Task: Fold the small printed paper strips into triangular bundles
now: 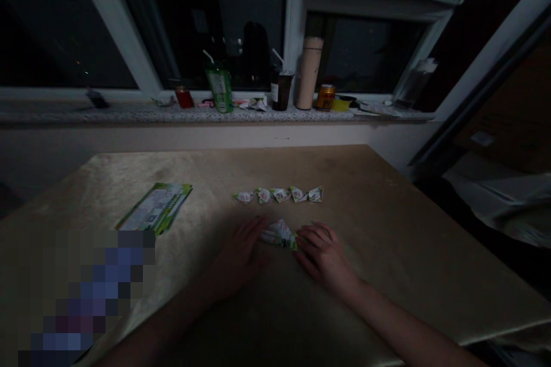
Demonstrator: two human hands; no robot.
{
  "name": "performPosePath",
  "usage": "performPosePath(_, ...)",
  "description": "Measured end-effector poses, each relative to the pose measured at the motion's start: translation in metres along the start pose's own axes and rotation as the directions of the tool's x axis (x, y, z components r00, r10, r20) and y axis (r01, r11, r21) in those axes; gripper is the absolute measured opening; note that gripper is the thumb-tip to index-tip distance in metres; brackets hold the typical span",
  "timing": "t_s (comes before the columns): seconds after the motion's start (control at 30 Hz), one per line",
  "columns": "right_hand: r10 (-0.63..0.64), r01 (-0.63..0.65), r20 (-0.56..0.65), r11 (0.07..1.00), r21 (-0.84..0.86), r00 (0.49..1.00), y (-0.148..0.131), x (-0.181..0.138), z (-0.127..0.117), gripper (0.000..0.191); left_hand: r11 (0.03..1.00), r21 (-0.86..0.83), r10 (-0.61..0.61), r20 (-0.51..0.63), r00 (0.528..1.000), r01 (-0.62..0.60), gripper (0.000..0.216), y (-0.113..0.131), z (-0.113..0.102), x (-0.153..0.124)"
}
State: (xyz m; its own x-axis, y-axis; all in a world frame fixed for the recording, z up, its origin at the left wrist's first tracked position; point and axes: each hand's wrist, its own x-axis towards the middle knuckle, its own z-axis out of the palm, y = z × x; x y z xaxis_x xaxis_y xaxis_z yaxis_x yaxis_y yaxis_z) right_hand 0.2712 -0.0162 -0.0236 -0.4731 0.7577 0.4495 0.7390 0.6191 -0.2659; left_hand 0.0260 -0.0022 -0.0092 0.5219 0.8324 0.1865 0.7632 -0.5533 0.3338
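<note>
A folded green-and-white printed paper piece (280, 234) lies on the table between my two hands, with a pointed peak at its top. My left hand (239, 252) rests at its left end, fingers stretched out and close to the tabletop. At the right end is my right hand (325, 255), its fingers apart and slightly bent, the fingertips touching the paper's edge. Beyond the hands, several small folded paper pieces (280, 195) of the same print lie in a row. A flat stack of green-and-white printed sheets (157, 206) lies to the left.
The table (387, 252) has a smooth tan cover. Behind it, a stone windowsill (253, 117) carries a green cup with a straw (220, 89), a dark cup (281, 90), a pale tall flask (309, 74) and a gold can (326, 97). The lower left is pixelated.
</note>
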Motion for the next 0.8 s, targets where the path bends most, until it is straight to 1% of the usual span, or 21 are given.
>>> performPosePath(0.03, 0.012, -0.012, 0.0, 1.0, 0.022, 1.0, 0.001, 0.0, 0.0, 0.021, 0.999, 0.012, -0.048, -0.057, 0.997, 0.049, 0.06, -0.004, 0.002, 0.002)
performPosePath(0.1, 0.042, -0.042, 0.006, 0.996, 0.075, 0.999, 0.004, 0.001, 0.002, 0.02, 0.994, 0.032, -0.103, -0.102, 0.989, 0.107, 0.054, -0.009, 0.007, 0.006)
performPosePath(0.17, 0.059, -0.061, 0.016, 0.989, 0.136, 0.998, 0.007, 0.002, 0.003, 0.017, 0.992, 0.03, -0.119, -0.085, 0.989, 0.122, 0.044, -0.012, 0.01, 0.008)
performPosePath(0.23, 0.065, -0.069, 0.024, 0.979, 0.191, 0.998, 0.008, 0.002, 0.004, 0.016, 0.993, 0.027, -0.116, -0.053, 0.992, 0.118, 0.038, -0.013, 0.011, 0.01)
performPosePath(0.33, 0.078, -0.081, 0.023, 0.964, 0.252, 0.997, 0.008, 0.005, 0.004, 0.016, 0.995, 0.036, -0.097, -0.019, 0.995, 0.098, 0.041, -0.013, 0.01, 0.011)
performPosePath(0.43, 0.096, -0.105, 0.046, 0.952, 0.288, 0.994, 0.005, 0.009, 0.004, 0.015, 0.994, 0.042, -0.103, -0.014, 0.995, 0.104, 0.051, -0.013, 0.01, 0.011)
performPosePath(0.5, 0.123, -0.136, 0.062, 0.949, 0.285, 0.99, 0.002, 0.012, 0.006, 0.012, 0.993, 0.049, -0.105, -0.007, 0.994, 0.105, 0.055, -0.013, 0.01, 0.011)
performPosePath(0.53, 0.137, -0.149, 0.065, 0.952, 0.269, 0.988, 0.001, 0.014, 0.006, 0.016, 0.993, 0.053, -0.101, -0.001, 0.995, 0.101, 0.055, -0.013, 0.009, 0.011)
performPosePath(0.63, 0.144, -0.157, 0.084, 0.973, 0.17, 0.986, 0.0, 0.018, 0.01, 0.047, 0.994, 0.068, -0.087, 0.0, 0.996, 0.087, 0.051, -0.011, 0.007, 0.012)
performPosePath(0.67, 0.131, -0.145, 0.105, 0.98, 0.137, 0.986, -0.001, 0.02, 0.012, 0.05, 0.994, 0.07, -0.087, 0.0, 0.996, 0.087, 0.05, -0.01, 0.006, 0.012)
performPosePath(0.73, 0.1, -0.118, 0.162, 0.988, 0.103, 0.982, -0.001, 0.023, 0.015, 0.047, 0.993, 0.069, -0.093, 0.012, 0.996, 0.092, 0.05, -0.008, 0.004, 0.012)
performPosePath(0.8, 0.087, -0.113, 0.199, 0.986, 0.122, 0.976, -0.002, 0.025, 0.018, 0.043, 0.993, 0.06, -0.099, 0.03, 0.995, 0.097, 0.052, -0.007, 0.002, 0.011)
